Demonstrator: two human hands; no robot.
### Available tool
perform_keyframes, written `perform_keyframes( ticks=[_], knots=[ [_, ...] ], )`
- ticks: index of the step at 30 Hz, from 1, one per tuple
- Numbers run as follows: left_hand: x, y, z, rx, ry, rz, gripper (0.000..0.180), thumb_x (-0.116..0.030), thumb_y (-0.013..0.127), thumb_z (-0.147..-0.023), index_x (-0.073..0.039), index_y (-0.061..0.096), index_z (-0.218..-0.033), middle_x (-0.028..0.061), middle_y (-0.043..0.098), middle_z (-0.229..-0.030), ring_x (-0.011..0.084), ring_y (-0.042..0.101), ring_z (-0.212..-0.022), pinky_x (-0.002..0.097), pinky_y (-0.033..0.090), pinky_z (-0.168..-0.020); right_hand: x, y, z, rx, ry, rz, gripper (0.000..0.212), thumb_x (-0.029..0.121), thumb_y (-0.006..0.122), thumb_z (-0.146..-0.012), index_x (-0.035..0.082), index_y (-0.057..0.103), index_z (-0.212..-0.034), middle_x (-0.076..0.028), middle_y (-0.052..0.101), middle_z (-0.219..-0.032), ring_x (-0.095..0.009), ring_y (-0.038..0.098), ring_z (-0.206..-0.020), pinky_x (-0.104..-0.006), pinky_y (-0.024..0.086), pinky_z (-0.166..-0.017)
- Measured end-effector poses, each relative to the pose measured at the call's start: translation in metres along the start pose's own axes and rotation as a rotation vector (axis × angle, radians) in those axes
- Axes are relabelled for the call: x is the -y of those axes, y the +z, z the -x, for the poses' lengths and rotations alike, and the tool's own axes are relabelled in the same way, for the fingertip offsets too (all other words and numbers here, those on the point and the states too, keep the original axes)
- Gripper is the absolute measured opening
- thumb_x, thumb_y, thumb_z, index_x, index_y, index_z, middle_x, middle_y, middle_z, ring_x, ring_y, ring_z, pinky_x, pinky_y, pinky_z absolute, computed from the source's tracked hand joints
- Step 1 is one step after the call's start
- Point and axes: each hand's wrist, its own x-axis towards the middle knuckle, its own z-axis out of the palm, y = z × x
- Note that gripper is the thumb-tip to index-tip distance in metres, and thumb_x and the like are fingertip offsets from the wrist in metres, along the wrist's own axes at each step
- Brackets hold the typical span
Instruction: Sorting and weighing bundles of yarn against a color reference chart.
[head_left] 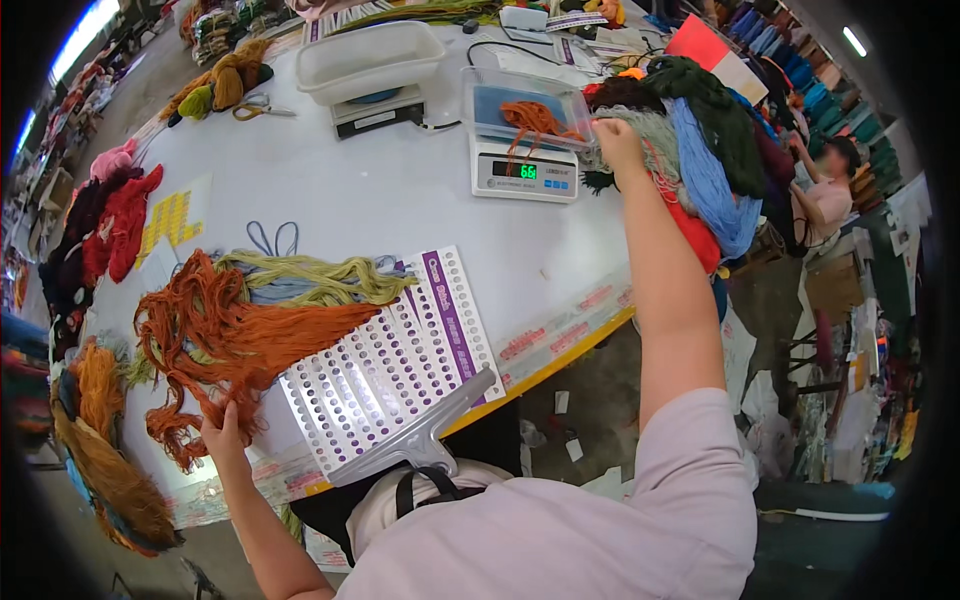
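A large hank of rust-orange embroidery thread (230, 325) lies across the left of the table. My left hand (228, 432) is closed on its loose lower strands. My right hand (620, 145) reaches far forward to the right edge of a clear plastic tray (480, 100). Its fingers are pinched together; whether they grip the rim or a strand is too small to tell. In the tray, on a white digital scale (524, 172) with a lit display, lies a small orange thread bundle (535, 118), some ends hanging over the front. White punched thread cards (400, 360) lie fanned beside the large hank.
A grey clamp-like holder (440, 425) sits at the cards' near edge. Beyond stands another scale (378, 115) under a white tub (370, 60). Olive and blue hanks (310, 280), red hanks (125, 225), scissors (262, 110) and heaped blue yarn (715, 180) surround. A person (828, 190) sits at right.
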Motion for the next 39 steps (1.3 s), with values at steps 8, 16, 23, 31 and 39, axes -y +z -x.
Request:
perform_keyframes(
  ticks=[8, 16, 23, 31, 39],
  knots=[
    [0.006, 0.006, 0.013, -0.089, -0.043, 0.078, 0.020, -0.017, 0.060, -0.090, -0.005, 0.059, -0.106, -0.0036, 0.057, -0.068, 0.0034, 0.038, -0.046, 0.0209, 0.025, -0.040, 0.021, 0.000, -0.043, 0.392, 0.018, 0.355, 0.036, 0.043, 0.066, -0.074, 0.011, 0.071, -0.091, -0.010, 0.070, -0.092, -0.026, 0.066, -0.087, -0.0354, 0.049, -0.079],
    [0.009, 0.004, 0.017, -0.147, -0.057, 0.114, 0.017, -0.016, 0.060, -0.090, -0.006, 0.059, -0.104, -0.0034, 0.059, -0.073, 0.0036, 0.041, -0.048, 0.0199, 0.028, -0.041, 0.054, 0.012, -0.045, 0.510, 0.035, 0.542, 0.041, 0.037, 0.080, -0.062, 0.000, 0.071, -0.078, -0.010, 0.067, -0.074, -0.017, 0.060, -0.064, -0.0323, 0.047, -0.062],
    [-0.010, 0.003, 0.015, -0.104, 0.015, 0.009, 0.023, -0.015, 0.056, -0.093, -0.006, 0.061, -0.114, -0.0043, 0.058, -0.075, 0.0011, 0.033, -0.046, 0.0190, 0.024, -0.041, 0.045, 0.025, -0.057, 0.648, 0.019, 0.864, 0.038, 0.032, 0.076, -0.059, 0.000, 0.070, -0.080, -0.015, 0.068, -0.081, -0.023, 0.065, -0.074, -0.0332, 0.050, -0.068],
    [-0.071, 0.031, 0.072, 0.122, -0.063, 0.499, 0.019, -0.022, 0.052, -0.094, -0.006, 0.061, -0.088, -0.0046, 0.042, -0.057, 0.0024, 0.029, -0.041, 0.0183, 0.020, -0.036, 0.185, 0.021, 0.096, 0.393, -0.572, 0.014, 0.016, 0.018, 0.060, -0.083, 0.003, 0.064, -0.081, -0.007, 0.061, -0.065, -0.014, 0.057, -0.059, -0.0297, 0.044, -0.056],
    [-0.091, 0.137, 0.100, 0.775, -0.443, 0.598, 0.032, -0.032, 0.052, -0.094, -0.008, 0.061, -0.113, -0.0072, 0.038, -0.056, 0.0035, 0.028, -0.041, 0.0198, 0.022, -0.038, 0.253, -0.003, 0.359, 1.287, 0.230, -0.701, 0.013, 0.012, 0.059, -0.089, -0.001, 0.060, -0.093, 0.000, 0.059, -0.073, -0.004, 0.053, -0.061, -0.0187, 0.041, -0.053]
  ],
)
